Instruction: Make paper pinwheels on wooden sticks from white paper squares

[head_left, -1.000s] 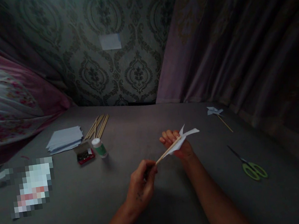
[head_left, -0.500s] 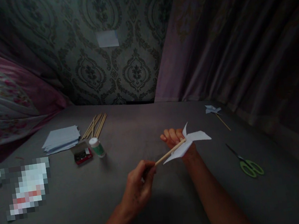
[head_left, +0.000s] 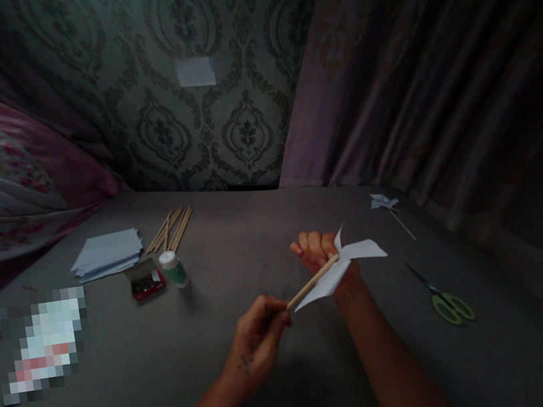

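Observation:
My left hand [head_left: 260,336] pinches the lower end of a thin wooden stick [head_left: 313,281] between thumb and fingers. At the stick's upper end is a white paper pinwheel [head_left: 330,279] with its blades spread out. My right hand [head_left: 316,250] is closed behind the pinwheel's centre, its fingers curled and the paper covering part of the palm and wrist. Exactly how its thumb and fingertips grip the paper and stick tip is hidden. Both hands are raised over the grey cloth surface [head_left: 258,394].
Green-handled scissors [head_left: 450,307] lie at right, below another pinwheel on a stick [head_left: 385,201]. At left are a stack of white paper [head_left: 109,252], several loose sticks [head_left: 170,230], a white-capped bottle [head_left: 174,269], an opened small red box [head_left: 146,285] and a blurred-out packet [head_left: 46,346].
The pinwheel has turned slightly, its lower blade now reaching nearer my left hand. My left hand has shifted a little right. The view has moved slightly.

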`<act>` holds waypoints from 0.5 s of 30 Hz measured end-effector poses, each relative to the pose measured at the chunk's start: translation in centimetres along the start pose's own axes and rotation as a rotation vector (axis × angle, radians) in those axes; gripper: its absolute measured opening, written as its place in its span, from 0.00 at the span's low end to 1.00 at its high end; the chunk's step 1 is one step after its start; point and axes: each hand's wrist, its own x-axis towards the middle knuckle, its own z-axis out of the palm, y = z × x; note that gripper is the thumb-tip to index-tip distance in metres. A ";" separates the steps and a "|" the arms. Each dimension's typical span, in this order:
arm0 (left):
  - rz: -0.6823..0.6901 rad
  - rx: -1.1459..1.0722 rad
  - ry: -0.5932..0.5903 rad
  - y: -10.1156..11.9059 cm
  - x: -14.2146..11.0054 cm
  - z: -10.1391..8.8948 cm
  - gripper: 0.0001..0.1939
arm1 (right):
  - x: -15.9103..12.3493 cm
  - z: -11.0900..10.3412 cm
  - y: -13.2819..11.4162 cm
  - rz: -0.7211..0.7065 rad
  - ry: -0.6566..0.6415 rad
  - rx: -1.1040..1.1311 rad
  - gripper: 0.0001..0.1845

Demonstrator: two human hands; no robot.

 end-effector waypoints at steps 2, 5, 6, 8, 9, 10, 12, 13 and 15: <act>0.069 0.079 0.049 0.1 0.2 -0.4 0.08 | 0.0 0.0 0.1 -0.001 -0.003 -0.008 0.33; 0.191 0.197 0.140 0.5 0.5 -1.0 0.07 | 0.1 0.1 0.3 -0.003 0.000 -0.019 0.33; 0.227 0.224 0.163 0.6 0.6 -1.1 0.06 | 0.1 0.2 0.3 0.001 0.007 -0.026 0.33; 0.277 0.258 0.184 0.8 0.8 -1.5 0.06 | 0.1 0.4 0.3 0.003 0.014 -0.029 0.33; 0.286 0.267 0.183 0.8 0.8 -1.6 0.06 | 0.1 0.5 0.3 0.003 0.012 -0.026 0.33; 0.282 0.269 0.176 0.8 0.8 -1.7 0.06 | 0.1 0.6 0.2 -0.001 0.014 -0.022 0.33; 0.238 0.253 0.142 0.6 0.7 -1.8 0.06 | 0.0 0.7 0.0 -0.001 0.023 -0.035 0.33; 0.203 0.233 0.115 0.4 0.6 -1.8 0.06 | 0.0 0.7 -0.1 0.006 0.032 -0.053 0.33; 0.129 0.175 0.055 0.1 0.4 -1.8 0.06 | 0.0 0.7 -0.3 0.014 0.049 -0.092 0.34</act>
